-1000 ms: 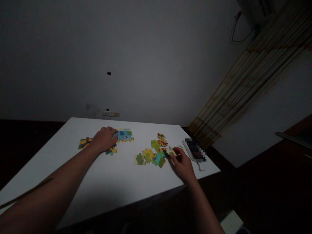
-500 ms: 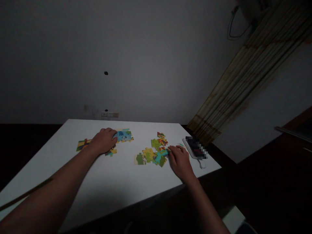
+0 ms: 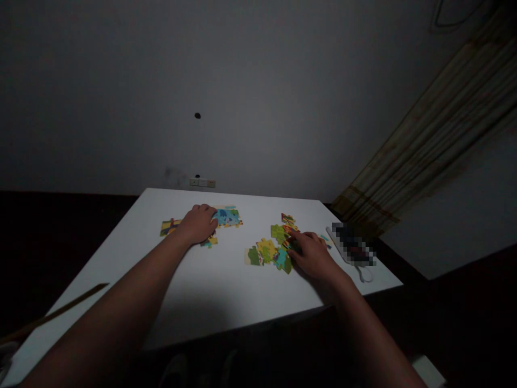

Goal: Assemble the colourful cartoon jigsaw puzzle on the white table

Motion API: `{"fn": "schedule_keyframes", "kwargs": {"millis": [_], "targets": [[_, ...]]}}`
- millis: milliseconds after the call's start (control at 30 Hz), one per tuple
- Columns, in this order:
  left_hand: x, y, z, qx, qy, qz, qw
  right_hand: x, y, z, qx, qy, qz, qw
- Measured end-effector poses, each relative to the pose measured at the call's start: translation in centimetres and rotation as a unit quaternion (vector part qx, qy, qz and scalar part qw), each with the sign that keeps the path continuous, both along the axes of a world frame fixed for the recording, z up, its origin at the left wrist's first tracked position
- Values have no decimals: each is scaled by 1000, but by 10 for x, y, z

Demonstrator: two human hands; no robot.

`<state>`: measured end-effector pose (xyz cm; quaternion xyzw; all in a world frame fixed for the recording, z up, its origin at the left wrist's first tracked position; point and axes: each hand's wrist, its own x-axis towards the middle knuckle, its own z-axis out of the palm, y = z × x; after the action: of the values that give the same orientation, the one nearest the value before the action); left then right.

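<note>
My left hand (image 3: 198, 224) lies over a partly joined jigsaw puzzle at the left, fingers stretched out. The blue puzzle section (image 3: 227, 216) shows beyond its fingertips. A yellow and red puzzle section (image 3: 168, 226) sticks out left of the wrist, and a small yellow part (image 3: 210, 240) shows below the palm. On the right, my right hand (image 3: 313, 253) reaches over loose puzzle pieces, thumb and index finger apart, fingertips at a red-patterned piece. Around it lie a green piece (image 3: 278, 232), a yellow piece (image 3: 266, 250) and a turquoise piece (image 3: 281, 257).
The pieces lie on a white table (image 3: 226, 291) against a grey wall. A blurred-out dark object with a white edge and strap (image 3: 365, 274) lies at the table's right. A thin brown stick (image 3: 81, 299) is at the left edge. A curtain (image 3: 388, 183) hangs at the right.
The view has shifted, so the table sits further right. My right hand has moved from the turquoise piece up to the red-patterned pieces. My left hand stays on the joined puzzle.
</note>
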<state>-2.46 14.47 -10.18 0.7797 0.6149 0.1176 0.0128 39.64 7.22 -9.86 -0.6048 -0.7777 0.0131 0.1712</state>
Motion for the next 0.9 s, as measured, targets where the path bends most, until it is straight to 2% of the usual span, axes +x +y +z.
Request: {"fn": "schedule_keyframes", "kwargs": {"millis": [167,267,433,533,633,700,800,900], "targets": [[1,-2,1,8,-16,-4,1000,3,17,-2,-35,27,-2,999],[1,-3,1,10,-13,-6,1000,6,25,2,-54,77,16,995],[1,0,-2,13,-23,0,1000,2,38,27,-76,165,77,980],[0,2,-5,16,-32,0,999,-16,54,48,-114,225,111,961],[1,2,-5,13,-48,-33,998,-54,75,58,-109,350,122,922],[3,0,-4,9,-60,-62,996,-87,88,53,-120,410,113,897],[8,-4,-1,6,-68,-90,994,-129,101,34,-152,456,79,874],[12,-9,2,9,-69,-109,992,-147,105,14,-157,477,75,862]]}}
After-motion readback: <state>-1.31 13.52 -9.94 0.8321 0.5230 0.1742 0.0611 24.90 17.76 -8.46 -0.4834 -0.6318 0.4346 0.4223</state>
